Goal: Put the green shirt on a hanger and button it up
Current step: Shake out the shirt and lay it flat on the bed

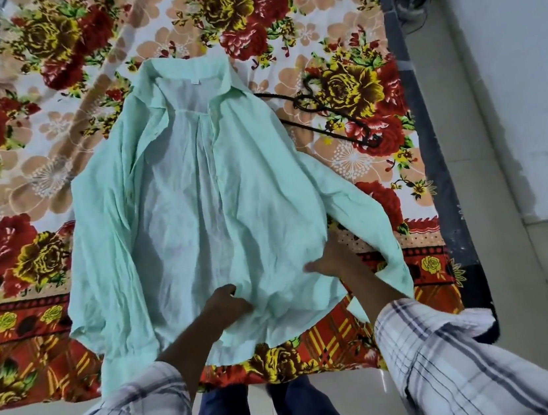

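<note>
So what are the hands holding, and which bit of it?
Both are on the green shirt near its bottom hem. The left hand bunches the cloth; the right hand lies flatter at the open front, its grip unclear.

My shirt (pixel 195 196) lies open on the bedsheet (pixel 19 169), collar at twelve o'clock. The hanger (pixel 331 121) lies at two o'clock, partly under it. My left hand (pixel 224 304) and right hand (pixel 332 257) rest on the hem at six.
</note>
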